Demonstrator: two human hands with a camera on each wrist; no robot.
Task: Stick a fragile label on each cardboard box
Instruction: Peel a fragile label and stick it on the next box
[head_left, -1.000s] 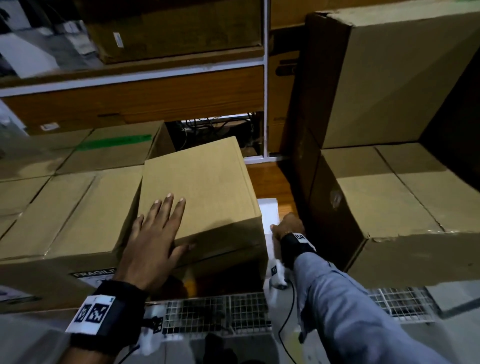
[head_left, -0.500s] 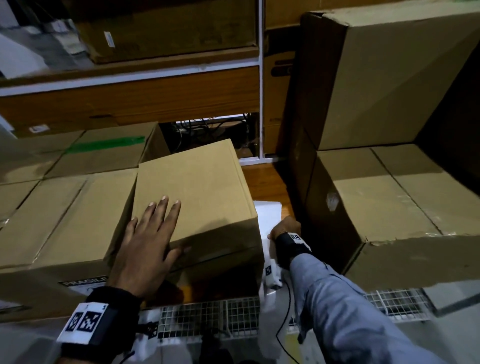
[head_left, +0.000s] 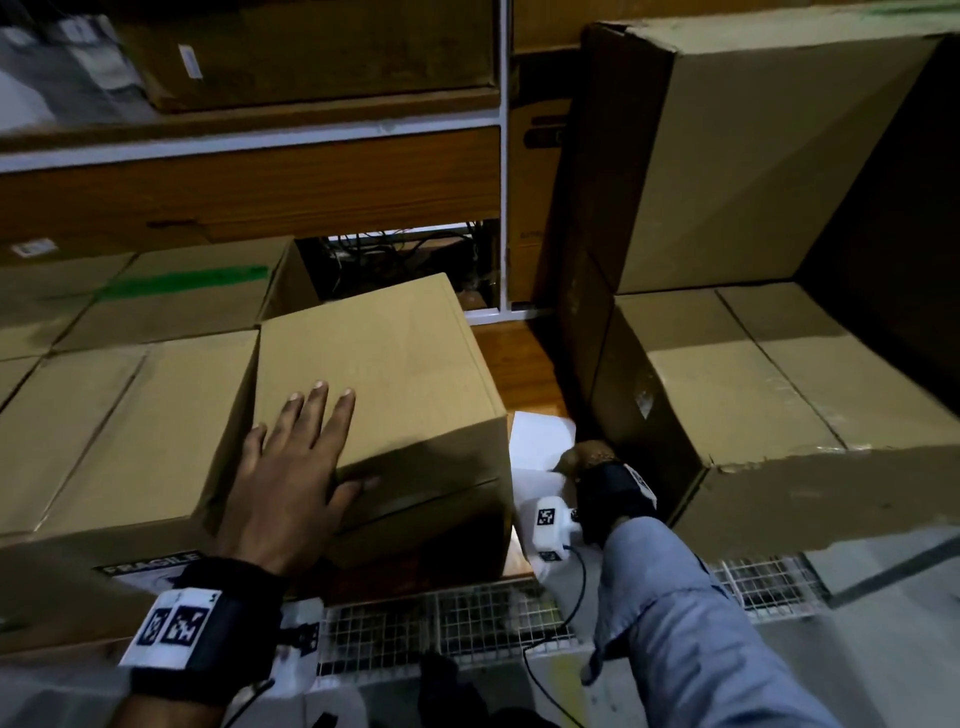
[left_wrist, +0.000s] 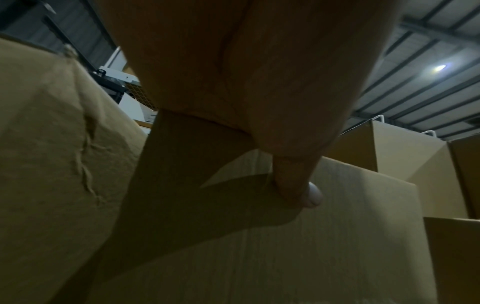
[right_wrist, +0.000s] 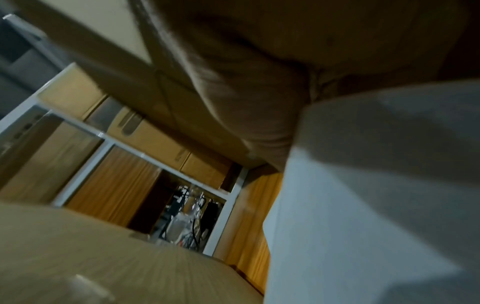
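Dim warehouse light, you're seeing deep shadows.
A ceiling lamp (left_wrist: 439, 67) is glowing far right; your right wrist view is smearing with blur.

Black marker-tagged wristbands (head_left: 202, 629); grey-blue right sleeve (head_left: 691, 629).

Center box (head_left: 374, 374) btwn left boxes (head_left: 130, 415) & right stack (head_left: 769, 405), sheets (head_left: 540, 441) beside it.
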